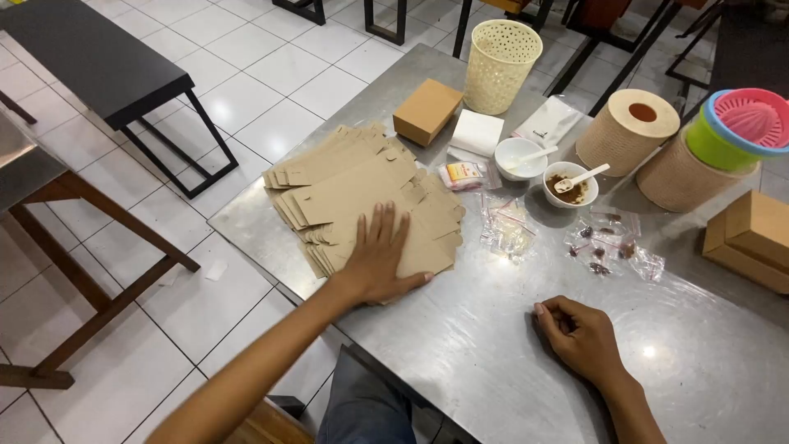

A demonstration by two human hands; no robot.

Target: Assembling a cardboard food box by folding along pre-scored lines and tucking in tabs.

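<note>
My left hand lay flat, fingers spread, on the flattened cardboard boxes, right hand loosely curled, empty, on the steel desk

White tile floor, grey grout, scuffed in spots. Steel desk, brushed, dull glare near right edge. Black table upper left on thin black frame. Wooden trestle at left under grey top. Black chair legs along top edge, more dark frames top right. Even indoor light, soft shadows.
</note>
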